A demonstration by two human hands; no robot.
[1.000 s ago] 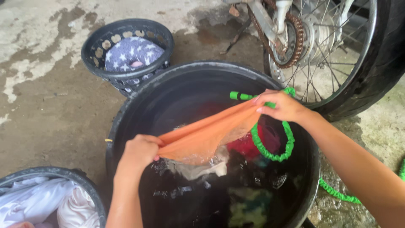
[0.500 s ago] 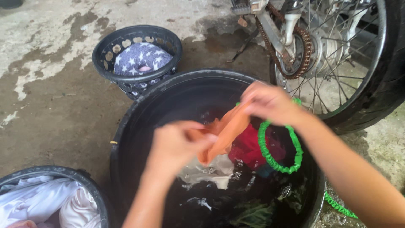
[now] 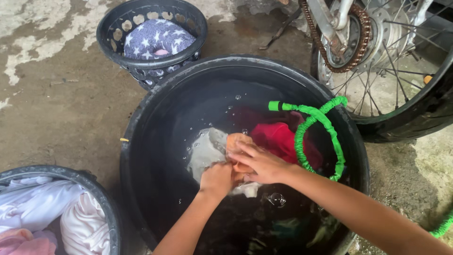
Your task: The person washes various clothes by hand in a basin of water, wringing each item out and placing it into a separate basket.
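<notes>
Both hands press together over a large black tub (image 3: 141, 141) of water. The left hand (image 3: 217, 179) and right hand (image 3: 262, 163) are closed around a bunched orange cloth (image 3: 237, 141), held at the water's surface. A white cloth (image 3: 205, 151), red cloth (image 3: 278, 139) and green hose (image 3: 325, 127) lie just beside.
</notes>
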